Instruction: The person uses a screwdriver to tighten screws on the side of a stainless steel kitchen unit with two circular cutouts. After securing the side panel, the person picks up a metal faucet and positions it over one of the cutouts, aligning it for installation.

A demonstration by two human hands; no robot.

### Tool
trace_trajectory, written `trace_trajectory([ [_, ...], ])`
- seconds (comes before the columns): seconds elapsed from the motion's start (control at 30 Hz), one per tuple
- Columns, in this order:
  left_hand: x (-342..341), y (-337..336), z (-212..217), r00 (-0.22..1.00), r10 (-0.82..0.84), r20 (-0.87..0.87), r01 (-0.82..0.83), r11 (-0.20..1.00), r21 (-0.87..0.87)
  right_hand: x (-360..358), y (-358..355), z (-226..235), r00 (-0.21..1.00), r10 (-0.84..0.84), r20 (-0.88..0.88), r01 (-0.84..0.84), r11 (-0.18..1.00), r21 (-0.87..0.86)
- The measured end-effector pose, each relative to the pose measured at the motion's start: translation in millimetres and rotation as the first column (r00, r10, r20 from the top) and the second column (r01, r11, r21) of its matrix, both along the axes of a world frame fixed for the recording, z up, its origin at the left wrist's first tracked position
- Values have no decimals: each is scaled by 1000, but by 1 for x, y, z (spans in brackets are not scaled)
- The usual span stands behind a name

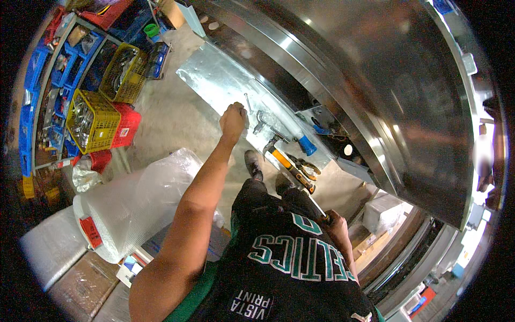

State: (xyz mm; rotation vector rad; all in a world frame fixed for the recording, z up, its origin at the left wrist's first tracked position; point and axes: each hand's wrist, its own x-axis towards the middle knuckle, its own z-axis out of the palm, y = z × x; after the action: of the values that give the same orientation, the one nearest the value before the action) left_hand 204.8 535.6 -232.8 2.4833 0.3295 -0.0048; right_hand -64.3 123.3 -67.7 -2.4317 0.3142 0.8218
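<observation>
My left hand (234, 122) is closed over the near edge of a shiny sheet-metal shelf (206, 72); whatever its fingers hold, if anything, is hidden. Just right of those fingertips stands a thin metal bolt (247, 103). Low at my right side, my right hand (338, 229) is wrapped round the handle of a screwdriver (318, 207), its pale shaft slanting up to the left. Between the hands are a hammer (292, 170) with a yellow and black handle, pliers (304, 167) with dark and yellow grips, a blue-ended tool (307, 145) and a clear plastic bag (266, 120).
A large stainless steel body (386, 64) fills the right above the shelf. Yellow crates (92, 121) and a red crate (126, 124) stand at the left by a rack of blue bins (33, 70). A bubble-wrap roll (134, 206) lies left of my legs.
</observation>
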Motion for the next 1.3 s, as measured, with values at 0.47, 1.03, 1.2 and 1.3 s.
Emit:
trace_trajectory([
  [0.47, 26, -14, -6, 889, -440, -128, 458, 867, 199, 43, 38, 8, 992, -70, 100, 70, 998, 2],
  [1.03, 22, 60, 23, 947, 121, -299, -318, 191, -929, 108, 68, -11, 991, 73, 108, -83, 992, 95],
  [1.2, -15, 133, 69, 853, -151, -500, -509, -18, -861, 175, 164, -6, 960, 139, 245, -188, 964, 190],
  [1.3, -27, 193, 79, 823, -280, -494, -553, -198, -809, 216, 254, -8, 930, 75, 359, -218, 900, 378],
])
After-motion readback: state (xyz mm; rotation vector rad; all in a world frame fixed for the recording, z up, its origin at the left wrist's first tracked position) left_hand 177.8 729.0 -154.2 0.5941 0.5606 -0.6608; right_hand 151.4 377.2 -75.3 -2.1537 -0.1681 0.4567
